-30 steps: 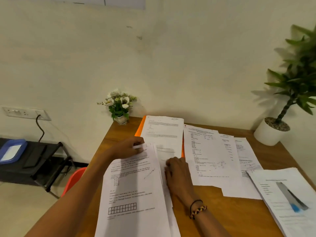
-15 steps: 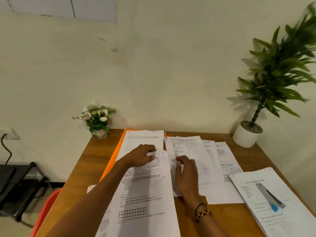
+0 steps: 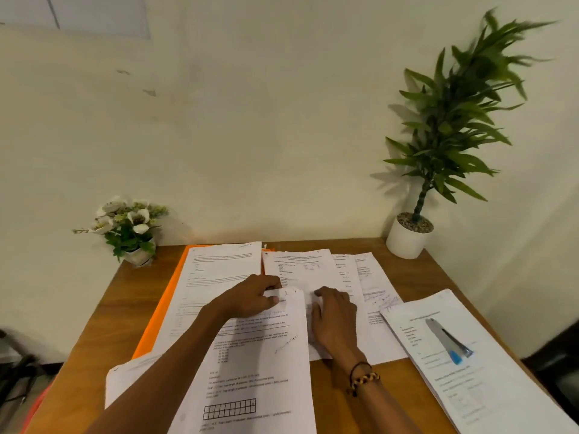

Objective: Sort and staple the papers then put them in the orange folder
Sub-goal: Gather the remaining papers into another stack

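Observation:
My left hand (image 3: pixel 250 297) pinches the top edge of a printed sheet (image 3: pixel 260 371) that lies in front of me on the table. My right hand (image 3: pixel 335 321) rests with curled fingers on the sheets (image 3: pixel 300 270) just right of it, touching their surface. An orange folder (image 3: pixel 156 311) lies under a white page (image 3: pixel 219 270) at the left. A stapler with a blue tip (image 3: pixel 448 341) sits on a paper stack (image 3: pixel 488 386) at the right.
A small pot of white flowers (image 3: pixel 128 230) stands at the table's back left corner, a tall green plant in a white pot (image 3: pixel 407 236) at the back right. More overlapping pages (image 3: pixel 372 277) lie mid-table. Bare wood table (image 3: pixel 103 321) shows along the left.
The view has swung right and up. My right hand has moved from the near sheet's edge onto the sheets to its right; my left hand keeps its pinch on the sheet's top.

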The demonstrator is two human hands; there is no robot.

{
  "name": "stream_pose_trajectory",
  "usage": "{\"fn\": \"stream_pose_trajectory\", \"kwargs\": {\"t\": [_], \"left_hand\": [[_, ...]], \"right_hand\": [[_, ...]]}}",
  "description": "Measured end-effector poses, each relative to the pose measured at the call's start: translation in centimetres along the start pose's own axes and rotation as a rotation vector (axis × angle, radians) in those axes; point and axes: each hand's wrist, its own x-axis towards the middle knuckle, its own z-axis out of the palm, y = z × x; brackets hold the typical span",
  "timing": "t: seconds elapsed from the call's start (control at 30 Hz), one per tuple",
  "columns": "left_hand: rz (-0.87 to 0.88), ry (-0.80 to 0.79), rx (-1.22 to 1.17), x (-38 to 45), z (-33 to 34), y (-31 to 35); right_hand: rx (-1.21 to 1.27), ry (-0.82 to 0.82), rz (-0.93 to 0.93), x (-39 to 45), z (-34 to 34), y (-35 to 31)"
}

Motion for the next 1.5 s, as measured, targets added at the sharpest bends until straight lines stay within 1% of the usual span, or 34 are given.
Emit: {"fn": "stream_pose_trajectory", "kwargs": {"t": [0.13,0.23,0.3,0.37,0.43,0.5,0.6,0.67,0.7,0.77,0.83,0.9,0.93,1.03,1.13,1.2,1.27,1.37,1.43,1.5], "left_hand": [[0.043,-0.016,-0.022,0.9,0.9,1.5],[0.074,-0.041,-0.041,1.8,1.3,2.8],[0.100,-0.046,-0.053,2.5,1.8,3.8],[0.120,-0.054,-0.052,3.5,2.6,4.7],[0.111,-0.058,-0.042,4.5,3.5,5.5],[0.099,-0.051,-0.028,5.4,4.5,6.0],[0.081,-0.078,-0.016,6.3,5.5,6.1],[0.065,-0.109,0.004,6.6,5.9,5.7],[0.055,-0.123,0.018,6.7,6.2,5.4],[0.034,-0.135,0.031,6.6,6.6,4.9],[0.021,-0.130,0.026,6.6,6.8,4.8],[0.013,-0.133,0.026,6.7,6.9,4.8],[0.009,-0.138,0.030,6.8,6.9,4.8],[-0.004,-0.148,0.041,6.9,6.9,4.9],[-0.003,-0.148,0.042,6.8,6.8,4.8],[0.003,-0.141,0.037,6.8,6.9,4.8],[0.009,-0.131,0.028,6.7,6.9,4.7],[0.019,-0.111,-0.004,6.4,6.6,4.5],[0.052,-0.090,-0.047,6.2,6.2,4.8],[0.064,-0.020,-0.082,5.8,5.2,5.5]], "right_hand": [[-0.219,-0.032,0.161,0.9,-2.1,2.5],[-0.268,-0.066,0.277,1.2,-3.2,4.5],[-0.309,-0.120,0.272,1.2,-3.5,5.2],[-0.351,-0.155,0.219,1.0,-3.6,5.2],[-0.319,-0.163,0.183,0.9,-3.9,5.0],[-0.231,-0.149,0.183,1.2,-4.6,5.3],[-0.109,-0.023,0.217,2.3,-5.7,6.4],[-0.155,0.036,0.276,3.5,-6.4,7.5],[-0.211,0.017,0.319,4.1,-6.6,8.0],[-0.272,-0.080,0.403,5.2,-6.9,8.8],[-0.219,-0.150,0.499,6.5,-7.0,9.3],[-0.160,-0.155,0.556,7.7,-7.1,9.7],[-0.148,-0.129,0.556,8.1,-7.2,9.9],[-0.061,0.029,0.507,8.7,-7.1,10.3],[0.013,0.202,0.438,9.3,-8.6,9.2],[-0.013,0.278,0.358,10.4,-10.0,8.4],[-0.093,0.344,0.226,11.2,-11.8,7.4],[-0.196,0.379,0.048,11.7,-14.1,5.3],[-0.284,0.340,-0.031,11.5,-15.5,3.6],[-0.348,0.287,-0.106,10.7,-16.3,2.2]]}}
